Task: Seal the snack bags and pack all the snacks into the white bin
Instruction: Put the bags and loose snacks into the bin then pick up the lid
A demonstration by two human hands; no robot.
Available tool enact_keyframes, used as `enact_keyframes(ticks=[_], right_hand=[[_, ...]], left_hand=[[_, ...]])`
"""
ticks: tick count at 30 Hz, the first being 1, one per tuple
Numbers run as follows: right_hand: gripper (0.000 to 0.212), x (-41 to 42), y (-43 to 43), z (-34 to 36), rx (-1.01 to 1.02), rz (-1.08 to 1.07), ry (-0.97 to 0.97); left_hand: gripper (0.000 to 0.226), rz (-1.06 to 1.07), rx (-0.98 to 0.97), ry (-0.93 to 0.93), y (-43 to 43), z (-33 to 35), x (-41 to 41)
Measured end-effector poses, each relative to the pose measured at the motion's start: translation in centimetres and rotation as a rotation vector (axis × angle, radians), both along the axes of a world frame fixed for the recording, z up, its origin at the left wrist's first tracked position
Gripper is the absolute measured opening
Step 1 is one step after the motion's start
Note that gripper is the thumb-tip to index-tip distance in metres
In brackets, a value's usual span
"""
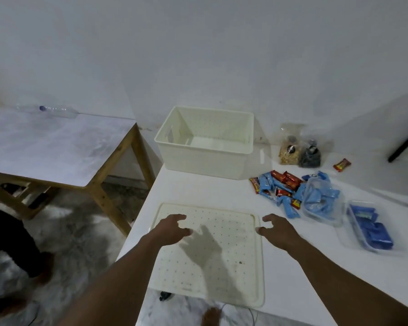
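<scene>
The white bin (172, 137) stands with nothing in it at the back of the white table. Its perforated lid (236, 250) lies flat near the front edge. My left hand (172, 228) hovers over the lid's left part, fingers apart and holding nothing. My right hand (277, 229) hovers at the lid's right edge, also holding nothing. Right of the bin stand two clear snack bags, one with pale nuts (289, 149) and one with dark pieces (311, 154). A pile of blue and red wrapped snacks (278, 187) lies in front of them.
A clear container of light blue packets (320, 201) and a clear tray of dark blue packets (370, 227) sit at the right. One red snack (342, 164) lies apart. A wooden side table (45, 142) with a plastic bottle (54, 111) stands left. A person's leg (12, 241) is at the far left.
</scene>
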State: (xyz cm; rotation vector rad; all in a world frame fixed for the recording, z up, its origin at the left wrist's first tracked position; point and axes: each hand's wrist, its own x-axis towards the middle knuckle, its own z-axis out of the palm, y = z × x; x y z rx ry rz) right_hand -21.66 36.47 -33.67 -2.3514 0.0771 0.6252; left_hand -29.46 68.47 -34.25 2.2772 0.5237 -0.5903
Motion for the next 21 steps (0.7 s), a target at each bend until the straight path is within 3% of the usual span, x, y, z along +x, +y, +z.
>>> enact_keyframes(ticks=[4,8,11,15,21], right_hand=[[0.05,2.4,-1.1,2.2,0.02,-0.023,-0.064],[0.033,8.1,-3.9,6.1,0.006,-0.078,-0.164],[0.035,11.4,-6.3,6.9,0.025,-0.166,-0.187],[0.028,14.3,-9.7,5.9,0.07,-0.28,-0.199],[0.022,21.1,-14.1,2.6,0.057,-0.255,-0.191]], left_hand=[[0.059,-0.113,-0.055,-0.021,-2.1,2.4,3.3],[0.053,-0.203,-0.146,-0.132,-6.0,6.8,12.2],[0.052,-0.286,-0.218,-0.196,-9.4,7.8,17.8],[0.051,-0.351,-0.233,-0.245,-13.6,6.8,23.2],[0.048,-0.376,-0.211,-0.262,-17.9,3.1,30.1]])
